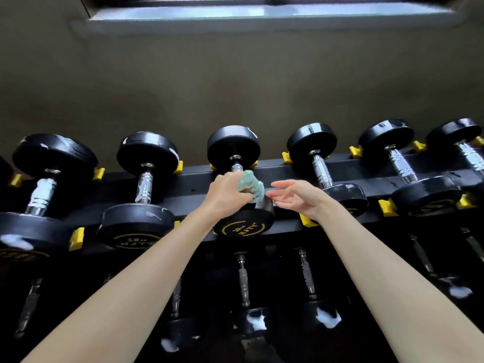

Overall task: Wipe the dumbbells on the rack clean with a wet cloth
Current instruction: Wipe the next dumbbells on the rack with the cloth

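Green cloth (250, 185) bunched in my left hand (227, 191), fingers curled tight around it, pressed on the chrome handle of the middle dumbbell (242, 226) on the top tier of the rack (199, 183). Cloth covers most of that handle; only a short chrome bit shows above it, under the far head. Near head of this dumbbell faces me with yellow lettering, sits just below my left knuckles.

My right hand (294, 196) is empty, palm turned left, fingers loosely spread and slightly curled, fingertips just beside the cloth and the near head's edge. Cannot tell if they touch it.

Top tier holds 6 more or less full dumbbells in view, black rubber heads, chrome handles, each seated in yellow cradles (76, 238). The 2 dumbbells to the left (141, 189) carry white foam smears on handles and heads. Dumbbell right of mine (323, 169) looks shiny, with a faint smear on its near head.

Lower tier is dark; several dumbbells (245, 284) lie there, white foam patches on their near heads.

Behind the rack, a plain grey-brown wall (235, 82) and a window ledge (262, 18) at the top.
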